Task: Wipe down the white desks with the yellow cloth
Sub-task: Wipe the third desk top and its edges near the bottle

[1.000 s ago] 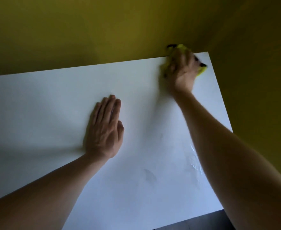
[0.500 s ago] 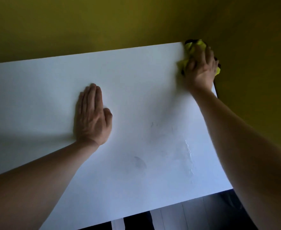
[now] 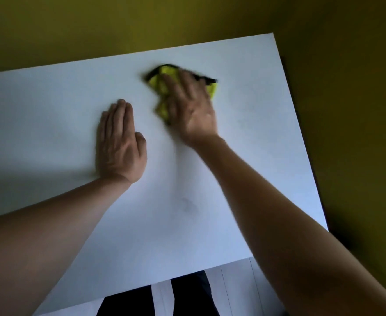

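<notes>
The white desk fills most of the view, its far right corner pushed into a corner of the room. A yellow cloth with a dark edge lies crumpled on the desk's far middle. My right hand presses down on the cloth with fingers spread and fairly straight; the hand is blurred by motion and hides most of the cloth. My left hand rests flat on the desk, fingers together, just left of the cloth. A faint dark smudge marks the desk nearer to me.
Olive-yellow walls close in behind the desk and along its right side. Below the desk's near edge show a pale floor and my dark trouser legs.
My right hand has swept the cloth from the far right corner of the desk leftward and toward me, to the far middle. My left hand has stayed flat on the desk.
</notes>
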Tool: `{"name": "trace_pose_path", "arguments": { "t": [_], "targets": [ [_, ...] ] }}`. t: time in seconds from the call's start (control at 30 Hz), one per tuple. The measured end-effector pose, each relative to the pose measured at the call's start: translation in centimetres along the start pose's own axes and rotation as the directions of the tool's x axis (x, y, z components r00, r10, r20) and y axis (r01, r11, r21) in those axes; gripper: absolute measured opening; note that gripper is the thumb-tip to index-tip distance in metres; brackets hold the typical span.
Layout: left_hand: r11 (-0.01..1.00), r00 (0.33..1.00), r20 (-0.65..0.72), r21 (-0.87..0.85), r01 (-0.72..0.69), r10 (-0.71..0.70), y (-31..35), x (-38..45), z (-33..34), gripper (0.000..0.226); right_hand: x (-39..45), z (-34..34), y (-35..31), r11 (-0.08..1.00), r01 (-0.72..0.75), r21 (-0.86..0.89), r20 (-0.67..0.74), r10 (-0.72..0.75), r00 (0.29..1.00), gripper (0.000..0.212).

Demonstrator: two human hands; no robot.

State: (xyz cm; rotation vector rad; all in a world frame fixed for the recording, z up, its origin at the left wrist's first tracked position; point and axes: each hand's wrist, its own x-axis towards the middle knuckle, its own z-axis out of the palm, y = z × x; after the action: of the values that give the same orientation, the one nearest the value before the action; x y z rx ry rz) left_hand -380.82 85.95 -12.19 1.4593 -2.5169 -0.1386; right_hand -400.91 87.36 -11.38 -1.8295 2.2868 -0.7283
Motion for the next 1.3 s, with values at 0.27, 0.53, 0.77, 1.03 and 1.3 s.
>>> {"name": "trace_pose_path", "arguments": {
  "t": [0.27,0.53,0.77,1.03,1.3],
  "targets": [
    [1.0,1.0,0.007,-0.009,0.014,-0.014,0.3,0.0,-0.1,0.065,-3.1,-8.4,13.9,0.839,-0.54,-0.069,-0.175,0.523,0.834,0.056],
    [0.998,0.997,-0.036,0.015,0.062,-0.061,0.3,-0.9,-0.5,0.059,-5.7,0.1,-4.5,0.994,-0.096,-0.057,-0.038,0.094,0.995,0.061],
    [1.0,1.0,-0.002,-0.023,-0.001,0.001,-1.1,-12.3,-3.4,0.059,-7.5,-2.1,-1.0,0.997,-0.081,-0.015,-0.027,0.08,0.996,0.06],
    [0.999,0.997,0.055,-0.018,-0.048,0.049,-1.7,-16.1,-4.4,0.064,-11.6,-9.0,10.3,0.788,-0.612,-0.073,-0.215,0.587,0.781,0.055],
    [0.998,0.995,0.088,-0.034,-0.043,0.046,-1.9,-15.9,-4.6,0.067,-14.4,-0.8,-9.6,0.998,-0.057,0.031,-0.022,0.057,0.998,0.057]
  ]
}}
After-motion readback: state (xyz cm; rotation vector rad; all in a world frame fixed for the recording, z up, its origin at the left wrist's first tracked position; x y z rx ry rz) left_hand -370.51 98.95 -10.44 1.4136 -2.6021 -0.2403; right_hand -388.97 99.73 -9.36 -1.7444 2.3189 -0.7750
